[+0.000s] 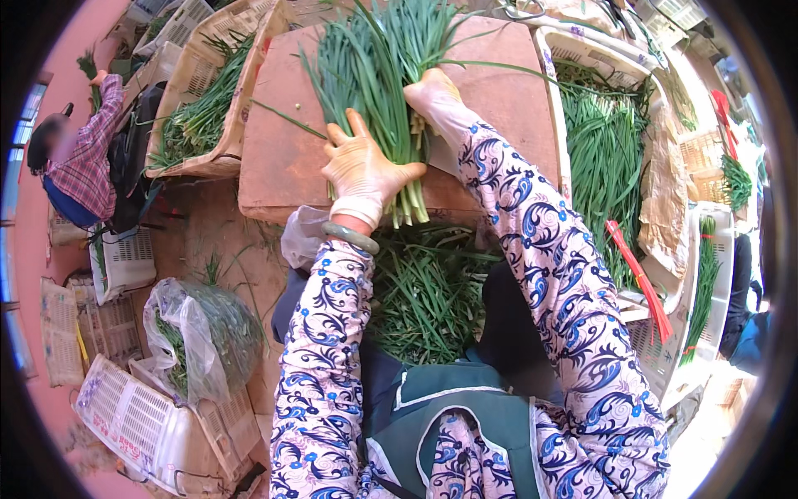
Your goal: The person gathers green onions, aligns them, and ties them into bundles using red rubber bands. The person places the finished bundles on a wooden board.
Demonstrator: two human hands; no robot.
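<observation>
My left hand [368, 163], in a pale rubber glove with a bangle at the wrist, lies spread over a pile of green garlic chives [352, 68]. Its fingers and thumb are apart, and the pale cut stems stick out below the thumb. Gloved as well, my right hand [436, 100] is curled around a second bunch of chives [424, 37] lying against the pile's right side. The fingers' far side is hidden. Under both bunches is a reddish-brown wooden board [280, 168]. A few loose leaves trail off across it.
Chives fill a plastic crate [199, 118] at left and another crate [601, 150] at right, where red ties [642, 284] hang. Leaf scraps [430, 299] lie below the board. A bagged bundle [212, 337] stands lower left. Another person [84, 162] works at far left.
</observation>
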